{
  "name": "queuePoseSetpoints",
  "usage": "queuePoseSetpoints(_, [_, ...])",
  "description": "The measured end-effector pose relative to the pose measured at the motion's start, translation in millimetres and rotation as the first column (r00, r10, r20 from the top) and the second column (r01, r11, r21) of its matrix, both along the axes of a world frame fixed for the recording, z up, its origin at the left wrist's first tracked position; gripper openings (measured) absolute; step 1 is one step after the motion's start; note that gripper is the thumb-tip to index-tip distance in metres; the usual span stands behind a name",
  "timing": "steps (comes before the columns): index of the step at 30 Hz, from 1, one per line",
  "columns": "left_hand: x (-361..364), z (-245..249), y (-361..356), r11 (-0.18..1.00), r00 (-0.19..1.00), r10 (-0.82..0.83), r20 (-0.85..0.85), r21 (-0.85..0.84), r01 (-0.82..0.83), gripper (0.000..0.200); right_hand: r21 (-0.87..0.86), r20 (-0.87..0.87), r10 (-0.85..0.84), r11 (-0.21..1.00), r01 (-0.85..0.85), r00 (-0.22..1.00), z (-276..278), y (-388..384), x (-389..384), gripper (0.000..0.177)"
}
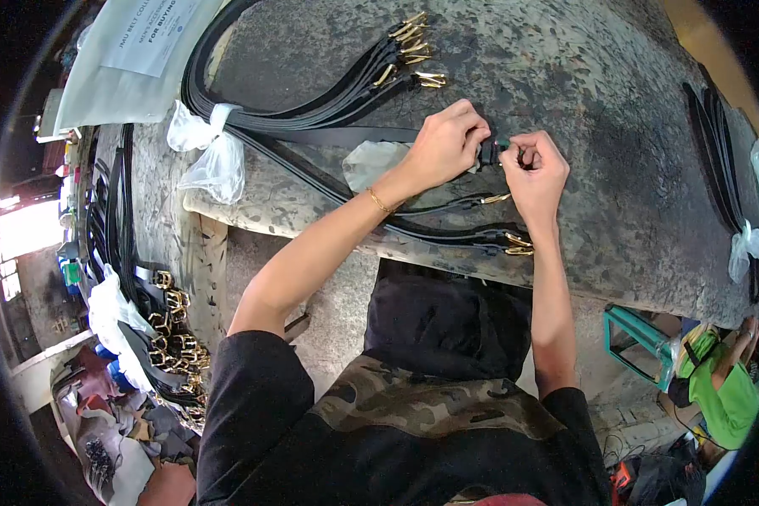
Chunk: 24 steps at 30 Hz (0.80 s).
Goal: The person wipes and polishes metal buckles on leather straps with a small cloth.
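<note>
Head view: left hand [445, 145], right hand [538, 170] tight on belt end [489, 153] (belt bundle [329, 105] beside)

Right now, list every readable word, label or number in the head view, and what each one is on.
"FOR BUYING": white printed label on the pale plastic packet, top left.
"JMU BELT COLLE...": top line of the same label; the first letters are uncertain and the end is cut off.
Other lines on that label: too small to read.
No text shows on the black leather belt pinched by the left hand and right hand.
</note>
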<state>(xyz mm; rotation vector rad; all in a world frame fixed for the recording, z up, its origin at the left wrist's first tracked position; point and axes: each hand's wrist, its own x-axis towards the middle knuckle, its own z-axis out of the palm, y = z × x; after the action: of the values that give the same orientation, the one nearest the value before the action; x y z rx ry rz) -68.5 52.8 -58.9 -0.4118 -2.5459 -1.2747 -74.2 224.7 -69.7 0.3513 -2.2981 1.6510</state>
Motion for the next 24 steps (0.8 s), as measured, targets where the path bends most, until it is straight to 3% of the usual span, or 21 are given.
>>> queuePoseSetpoints(7, [0,1,-1,1.000,0.999,-0.006,0.040,0.022,0.005,0.008,0.043,-0.071,0.021,0.999,-0.018,0.997,-1,0,-2,0.013])
queuePoseSetpoints(15, [-1,0,-2,1.000,0.999,-0.006,-0.036,0.022,0.007,0.009,0.067,-0.074,0.043,0.997,-0.039,0.996,-2,2,-1,0.013])
queuePoseSetpoints(17, [0,2,-3,0.999,1.000,-0.003,-0.001,0.046,0.003,0.009,-0.068,0.138,0.032,0.997,-0.023,0.990,-13,6,-2,0.008])
queuePoseSetpoints(18, [0,3,-4,0.998,0.999,-0.001,0.039,0.070,-0.002,0.011,-0.069,0.133,0.030,0.997,-0.021,0.991,-8,5,-3,0.008])
queuePoseSetpoints(20, [0,4,-10,0.994,0.997,-0.066,0.039,0.093,0.062,0.014,-0.419,0.272,0.055,0.906,0.066,0.961,3,2,-4,0.010])
queuePoseSetpoints(22, [4,4,-13,0.986,0.991,-0.125,0.040,0.117,0.120,0.017,-0.399,0.275,0.097,0.917,0.022,0.956,-2,12,-7,0.015])
queuePoseSetpoints(24, [10,7,-14,0.992,0.993,-0.119,-0.005,0.037,0.119,0.025,-0.455,0.278,0.118,0.890,0.022,0.953,-5,14,-9,0.015])
